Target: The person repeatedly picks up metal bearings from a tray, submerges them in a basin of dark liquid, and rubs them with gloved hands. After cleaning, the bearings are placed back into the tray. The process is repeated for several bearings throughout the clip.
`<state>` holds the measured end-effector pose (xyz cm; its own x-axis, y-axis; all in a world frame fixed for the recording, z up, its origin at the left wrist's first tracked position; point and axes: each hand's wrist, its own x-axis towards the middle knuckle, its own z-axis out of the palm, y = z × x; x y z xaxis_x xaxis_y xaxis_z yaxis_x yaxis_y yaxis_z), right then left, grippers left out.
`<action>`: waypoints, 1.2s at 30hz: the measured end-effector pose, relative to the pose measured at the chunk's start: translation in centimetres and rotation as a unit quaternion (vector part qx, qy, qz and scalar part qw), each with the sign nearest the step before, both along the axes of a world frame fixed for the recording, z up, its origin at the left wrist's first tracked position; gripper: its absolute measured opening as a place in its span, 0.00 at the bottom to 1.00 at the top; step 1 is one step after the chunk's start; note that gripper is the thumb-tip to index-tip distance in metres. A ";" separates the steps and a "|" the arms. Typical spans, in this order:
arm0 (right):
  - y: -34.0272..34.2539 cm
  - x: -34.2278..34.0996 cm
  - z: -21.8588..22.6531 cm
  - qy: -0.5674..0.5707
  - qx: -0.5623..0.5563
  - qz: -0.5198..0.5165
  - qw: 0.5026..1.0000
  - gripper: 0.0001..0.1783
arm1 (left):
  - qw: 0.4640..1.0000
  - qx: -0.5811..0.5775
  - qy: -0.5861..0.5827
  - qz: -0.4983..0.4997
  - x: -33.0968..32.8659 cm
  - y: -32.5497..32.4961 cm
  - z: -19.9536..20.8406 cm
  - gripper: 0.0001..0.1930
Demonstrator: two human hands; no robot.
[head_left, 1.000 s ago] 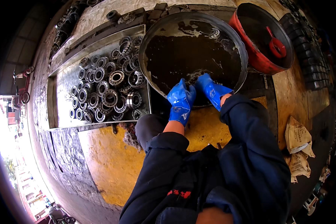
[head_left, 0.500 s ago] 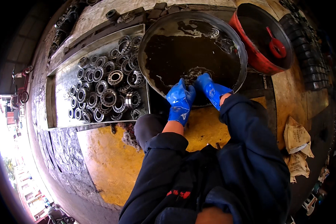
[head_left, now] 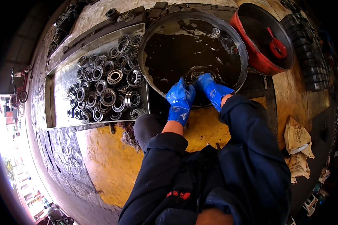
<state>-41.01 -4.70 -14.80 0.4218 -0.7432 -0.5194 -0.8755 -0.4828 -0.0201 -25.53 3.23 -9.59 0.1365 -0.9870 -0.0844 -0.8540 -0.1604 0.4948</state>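
My left hand [head_left: 180, 98] and my right hand [head_left: 211, 90], both in blue rubber gloves, reach over the near rim of a large round metal basin [head_left: 142, 62] of dark, oily liquid. They are close together, with fingers curled down at the liquid's surface. Ripples and splashes ring the spot just beyond the fingertips. Whatever the hands grip is hidden by the gloves and the murky liquid. A bearing [head_left: 214, 33] partly shows at the basin's far right side. To the left, a metal tray [head_left: 61, 95] carries many steel roller bearings [head_left: 108, 97] in a heap.
Right of the basin stands a red tub [head_left: 247, 52] with a red dipper [head_left: 277, 48] inside. A stack of dark ribbed parts [head_left: 309, 56] lies beyond it. Paper sacks [head_left: 298, 140] rest at the right. One bearing [head_left: 112, 14] sits behind the tray.
Ripples by the fingertips have spread wider across the liquid. Both hands stay at almost the same place by the near rim; the whole view has shifted slightly.
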 end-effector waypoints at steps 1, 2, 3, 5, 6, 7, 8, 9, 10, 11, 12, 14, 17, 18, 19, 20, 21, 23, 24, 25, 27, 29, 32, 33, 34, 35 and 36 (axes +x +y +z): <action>0.0 -0.6 -0.7 -0.017 -0.002 -0.037 0.999 0.17 | 1.000 0.015 0.000 0.000 0.1 -0.1 0.3 0.27; 0.1 -1.2 -1.3 -0.035 -0.005 -0.074 0.997 0.17 | 1.000 0.031 0.001 0.000 0.1 -0.2 0.7 0.28; 0.5 -2.5 -2.4 -0.076 -0.006 -0.117 0.990 0.16 | 0.999 0.033 0.003 -0.003 -0.1 -0.3 1.0 0.28; 1.3 -3.5 -3.6 -0.113 0.008 -0.174 0.978 0.15 | 0.999 0.041 0.007 -0.004 -0.4 -0.3 1.5 0.27; 1.4 -3.0 -3.0 -0.111 0.022 -0.190 0.975 0.15 | 1.000 0.029 0.006 -0.007 -0.3 -0.2 1.1 0.27; 1.5 -2.8 -2.4 -0.107 0.035 -0.207 0.972 0.15 | 1.000 0.016 0.005 -0.010 -0.3 -0.1 0.8 0.28; 0.4 -1.8 -1.9 -0.036 0.054 -0.181 0.981 0.16 | 1.000 0.004 0.005 -0.015 -0.4 -0.2 0.4 0.28; -0.1 0.0 -0.5 0.032 0.078 -0.149 0.985 0.17 | 1.000 0.017 -0.003 -0.011 -0.2 0.0 0.4 0.28; 0.4 3.0 3.4 0.098 0.087 0.029 0.991 0.20 | 0.999 0.030 -0.013 0.002 0.7 0.3 0.5 0.28; 0.1 3.5 3.5 0.117 0.077 0.086 0.986 0.20 | 0.999 0.038 -0.016 0.002 0.5 0.1 0.9 0.28; 0.0 3.9 3.6 0.123 0.070 0.106 0.984 0.20 | 0.999 0.034 -0.009 -0.001 0.3 0.1 0.8 0.28; -0.2 3.6 3.9 0.108 0.075 0.057 0.990 0.20 | 1.000 0.026 0.002 -0.003 0.3 0.1 0.6 0.28; 0.3 0.5 1.9 0.036 0.081 -0.072 0.993 0.21 | 1.000 0.022 -0.005 0.009 0.4 0.1 0.7 0.28; 0.1 -2.8 -1.1 0.019 0.081 -0.099 0.992 0.22 | 1.000 0.020 0.006 -0.006 -0.6 -0.4 0.9 0.28; 0.4 -3.7 -2.3 -0.045 0.073 -0.169 0.982 0.22 | 1.000 0.023 0.010 -0.006 -0.7 -0.4 0.9 0.28; 0.9 -4.7 -3.4 -0.113 0.061 -0.236 0.963 0.23 | 1.000 0.024 0.015 -0.008 -0.9 -0.4 0.8 0.28; 0.6 -3.3 -2.4 -0.082 0.072 -0.227 0.968 0.23 | 1.000 0.017 0.010 -0.004 -0.3 -0.2 0.8 0.28; 0.1 1.1 0.9 -0.017 0.095 -0.208 0.973 0.23 | 1.000 0.007 0.001 0.006 0.7 0.4 0.2 0.28; 0.1 2.3 2.0 0.083 0.079 -0.007 0.993 0.20 | 1.000 0.008 -0.003 0.012 1.1 0.7 0.0 0.28; -0.3 1.2 0.5 0.103 0.052 0.063 0.991 0.20 | 1.000 0.003 0.000 -0.001 0.2 0.3 0.3 0.28; -0.8 0.1 -2.6 0.140 0.003 0.210 0.968 0.21 | 1.000 -0.015 0.008 -0.018 -1.1 -0.3 0.5 0.28; -0.5 2.7 1.4 0.093 0.083 0.045 0.991 0.21 | 1.000 -0.026 0.001 0.009 0.9 0.5 -0.8 0.28; 0.6 -2.2 -0.5 -0.057 0.076 -0.179 0.979 0.21 | 1.000 -0.016 -0.001 0.004 -0.2 -0.1 -0.3 0.27; 1.2 -3.0 -0.6 -0.126 0.056 -0.234 0.962 0.20 | 1.000 -0.013 0.003 0.004 -0.2 -0.1 -0.1 0.27; 2.3 -3.4 -0.9 -0.186 0.030 -0.219 0.957 0.20 | 1.000 -0.010 0.008 0.004 -0.2 -0.1 0.0 0.27; 1.9 -3.4 -1.1 -0.140 0.050 -0.206 0.967 0.20 | 1.000 -0.008 0.012 0.004 -0.2 -0.2 0.1 0.27; 1.4 -2.7 -0.3 -0.093 0.069 -0.194 0.974 0.20 | 1.000 -0.020 0.012 -0.001 -0.3 -0.2 0.0 0.27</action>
